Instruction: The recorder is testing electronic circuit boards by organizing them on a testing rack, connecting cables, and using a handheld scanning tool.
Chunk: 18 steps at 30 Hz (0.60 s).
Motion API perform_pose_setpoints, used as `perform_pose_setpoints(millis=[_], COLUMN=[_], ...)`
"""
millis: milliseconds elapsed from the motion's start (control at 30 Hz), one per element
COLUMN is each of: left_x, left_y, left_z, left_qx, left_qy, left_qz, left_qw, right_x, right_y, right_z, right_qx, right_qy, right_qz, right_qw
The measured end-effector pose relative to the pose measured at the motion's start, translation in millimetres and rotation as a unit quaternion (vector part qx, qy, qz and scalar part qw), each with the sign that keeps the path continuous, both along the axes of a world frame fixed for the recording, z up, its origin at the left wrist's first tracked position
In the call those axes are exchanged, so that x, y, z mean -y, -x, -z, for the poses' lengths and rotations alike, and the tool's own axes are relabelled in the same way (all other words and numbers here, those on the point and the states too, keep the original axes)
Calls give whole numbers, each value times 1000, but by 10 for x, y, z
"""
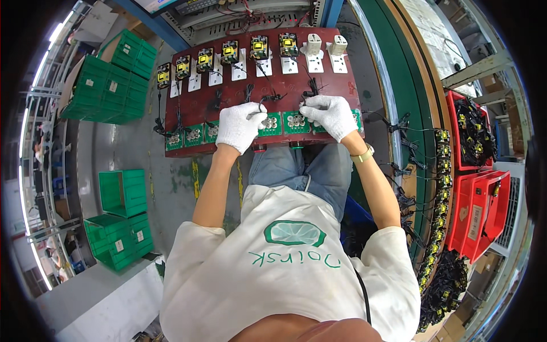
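Note:
My left hand (240,124), in a white knit glove, is closed with thumb and forefinger pinched on the end of a black cable (274,97). Gloved the same way, my right hand (332,117) pinches another thin black cable (311,88). Both hands are over the near edge of a dark red test box (228,94), above a row of green contact boards (269,125) with round metal contacts. Along its far side, several open power-supply boards (259,47) with yellow transformers sit on white socket plates (239,69). Two white plug adapters (314,44) stand at the far right.
Right of me runs a green conveyor (411,102) lined with power-supply boards (442,165) and black cords. Beyond it are red bins (478,208). Green crates (108,85) are stacked on the left. A metal rack (245,25) stands behind the test box.

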<state>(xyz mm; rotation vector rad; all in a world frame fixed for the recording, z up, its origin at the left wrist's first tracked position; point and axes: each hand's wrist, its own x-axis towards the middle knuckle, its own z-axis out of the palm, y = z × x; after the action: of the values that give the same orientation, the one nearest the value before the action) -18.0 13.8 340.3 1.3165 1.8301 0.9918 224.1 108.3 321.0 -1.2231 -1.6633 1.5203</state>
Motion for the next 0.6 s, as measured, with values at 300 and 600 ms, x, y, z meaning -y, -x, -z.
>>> perform_pose_setpoints(millis=[300, 600], left_x=[43, 28], left_y=[0, -111], left_z=[132, 409], left_qx=[-38, -268], left_qy=[-54, -224], left_qz=[7, 64], left_qw=[998, 935], right_x=[76, 168], right_y=[100, 102], right_z=[73, 245], right_qx=[69, 118], right_qy=[-248, -491], right_qz=[-33, -32], right_qw=[966, 862])
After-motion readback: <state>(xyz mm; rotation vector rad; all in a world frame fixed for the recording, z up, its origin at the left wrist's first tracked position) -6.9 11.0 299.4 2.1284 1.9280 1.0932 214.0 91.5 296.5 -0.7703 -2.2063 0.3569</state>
